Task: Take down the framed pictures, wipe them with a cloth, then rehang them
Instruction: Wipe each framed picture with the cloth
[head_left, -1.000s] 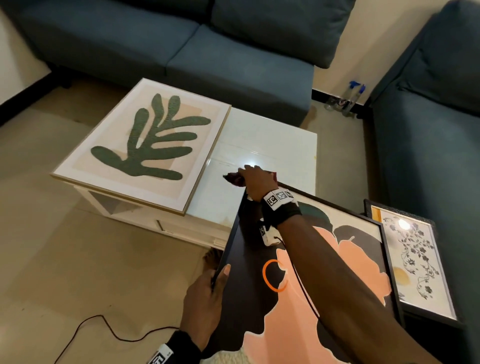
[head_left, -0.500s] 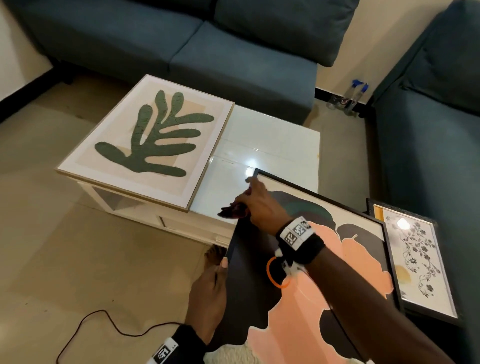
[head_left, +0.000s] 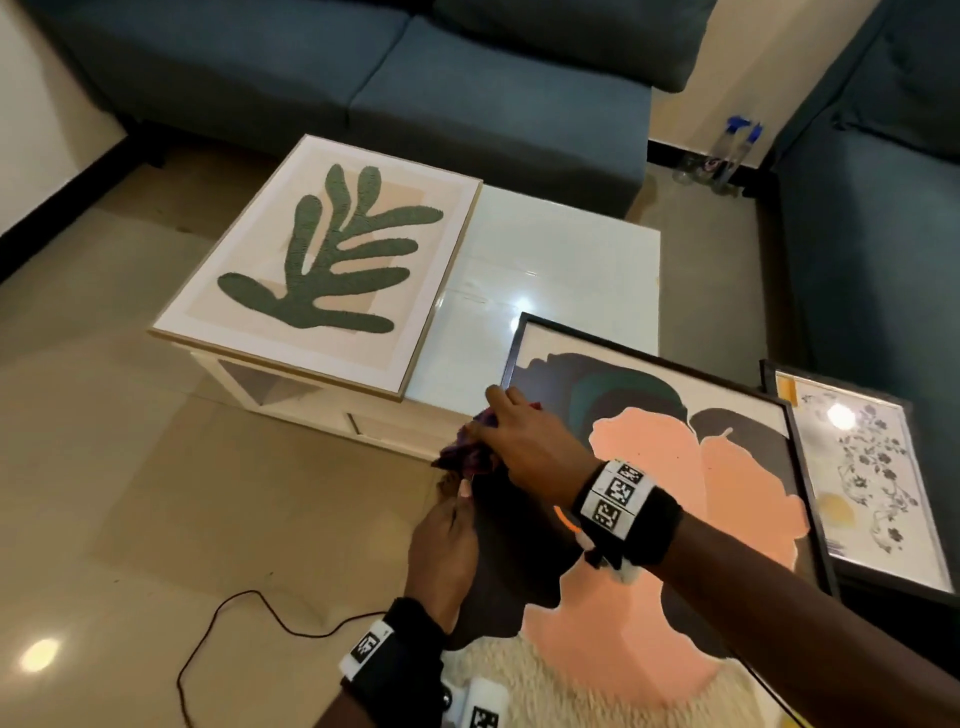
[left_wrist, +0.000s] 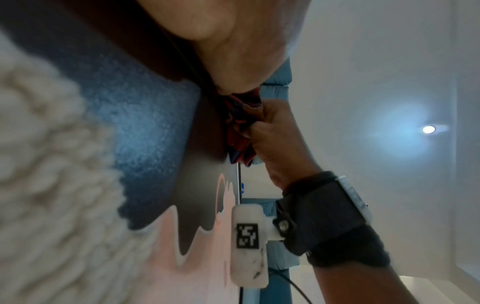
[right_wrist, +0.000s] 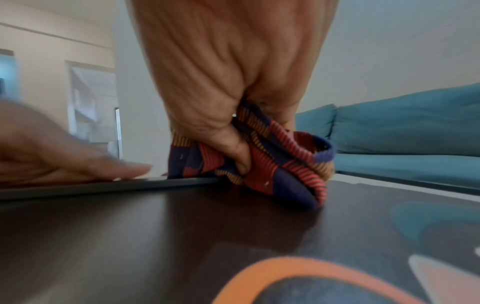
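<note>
A black-framed picture (head_left: 675, 467) with pink and dark shapes lies tilted toward me, its top edge over the white coffee table (head_left: 561, 260). My left hand (head_left: 447, 540) grips the frame's left edge, thumb on the front. My right hand (head_left: 524, 441) holds a bunched red-and-blue striped cloth (head_left: 465, 452) against the glass at the left edge, just above the left hand. In the right wrist view the cloth (right_wrist: 272, 164) is pinched in the right hand (right_wrist: 228, 72) and touches the dark glass (right_wrist: 182, 236); the left hand (right_wrist: 64, 156) lies along the frame beside it.
A light-framed green leaf picture (head_left: 332, 260) lies flat on the table's left half. A floral picture (head_left: 862, 478) leans by the right sofa (head_left: 872, 234). Another sofa (head_left: 415, 78) stands behind the table, spray bottles (head_left: 737, 150) in the corner. A cable (head_left: 249, 618) crosses the floor; a fluffy rug (head_left: 498, 670) lies near me.
My right hand has slid the cloth from the picture's top left corner down the left side toward my left hand. The left hand keeps its grip on the frame.
</note>
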